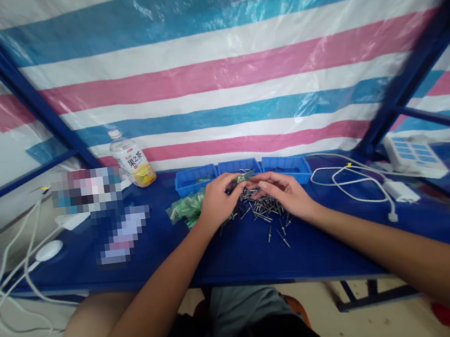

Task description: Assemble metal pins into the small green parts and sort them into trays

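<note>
My left hand (222,195) is closed on a small greenish clear plastic bag (244,176), pinched between thumb and fingers above the table. Close on its right is my right hand (283,190), thumb and fingers drawn together at the bag's edge; what they grip, if anything, is too small to make out. A heap of silvery pop rivets (268,207) lies under and between both hands, with a few loose ones nearer the front edge. Beside my left hand is a pile of green plastic bags (187,208).
Three blue bins (197,180) stand in a row behind the hands. A drink bottle (132,159) is at the back left. White cables with an adapter (400,190) and a power strip (416,157) lie on the right. Blue frame posts flank the blue table (237,265).
</note>
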`<control>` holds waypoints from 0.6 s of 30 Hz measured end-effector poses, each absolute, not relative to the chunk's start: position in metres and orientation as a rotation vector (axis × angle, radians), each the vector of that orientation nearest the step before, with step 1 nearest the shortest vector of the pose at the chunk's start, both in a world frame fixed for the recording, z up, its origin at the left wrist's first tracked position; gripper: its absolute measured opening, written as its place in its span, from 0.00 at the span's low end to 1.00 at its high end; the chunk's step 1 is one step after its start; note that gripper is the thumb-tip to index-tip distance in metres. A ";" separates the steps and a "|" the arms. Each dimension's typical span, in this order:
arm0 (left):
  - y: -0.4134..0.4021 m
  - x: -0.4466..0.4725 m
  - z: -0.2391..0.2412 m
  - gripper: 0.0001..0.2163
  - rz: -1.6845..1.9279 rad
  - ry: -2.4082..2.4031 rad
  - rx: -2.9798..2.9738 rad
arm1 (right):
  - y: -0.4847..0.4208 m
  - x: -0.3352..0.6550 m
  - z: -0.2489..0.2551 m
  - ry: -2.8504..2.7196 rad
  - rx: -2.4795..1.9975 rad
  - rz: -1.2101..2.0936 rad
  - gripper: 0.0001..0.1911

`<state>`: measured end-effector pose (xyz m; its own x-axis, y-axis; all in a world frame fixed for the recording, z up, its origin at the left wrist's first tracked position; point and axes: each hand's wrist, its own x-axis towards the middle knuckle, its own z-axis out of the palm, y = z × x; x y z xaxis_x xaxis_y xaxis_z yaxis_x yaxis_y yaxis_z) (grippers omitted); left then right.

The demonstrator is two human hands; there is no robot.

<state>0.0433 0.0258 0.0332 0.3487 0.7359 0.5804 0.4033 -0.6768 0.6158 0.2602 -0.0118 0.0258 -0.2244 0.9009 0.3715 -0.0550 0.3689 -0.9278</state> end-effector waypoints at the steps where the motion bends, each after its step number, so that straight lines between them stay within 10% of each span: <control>1: 0.027 0.043 0.033 0.10 1.274 1.027 2.251 | -0.012 0.260 0.026 -1.524 -0.811 1.064 0.19; 18: 0.063 -0.025 0.035 0.15 0.977 1.899 2.552 | -0.005 0.267 0.014 -2.163 -0.936 0.305 0.13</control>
